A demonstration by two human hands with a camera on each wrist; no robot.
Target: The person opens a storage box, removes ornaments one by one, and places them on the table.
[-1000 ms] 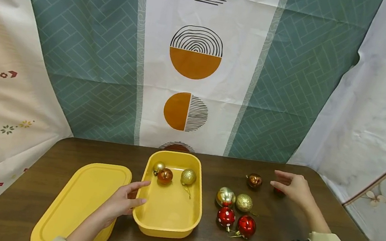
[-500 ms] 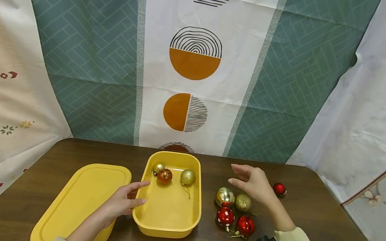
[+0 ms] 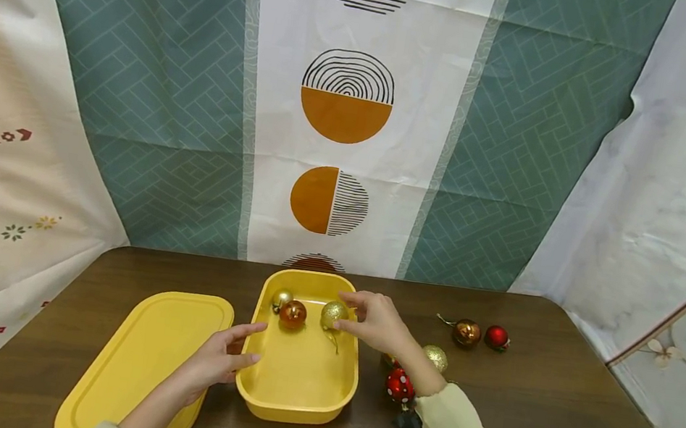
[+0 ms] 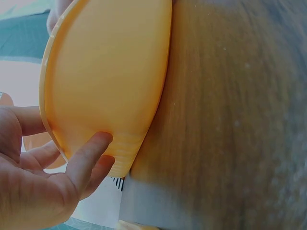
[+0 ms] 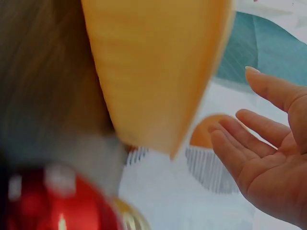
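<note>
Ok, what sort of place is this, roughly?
Probably a makeshift recording booth: patterned cloths hang behind and beside a dark brown table, with baubles on it and in a yellow box.

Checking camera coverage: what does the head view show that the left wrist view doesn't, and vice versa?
Only the head view: a shiny copper ball and glittery gold ball inside the deep yellow plastic tub, and a small red ball on the dark brown wooden table.
Only the left wrist view: the palm of the left hand.
Both: that hand, tub, table and teal-and-white fabric backdrop.
</note>
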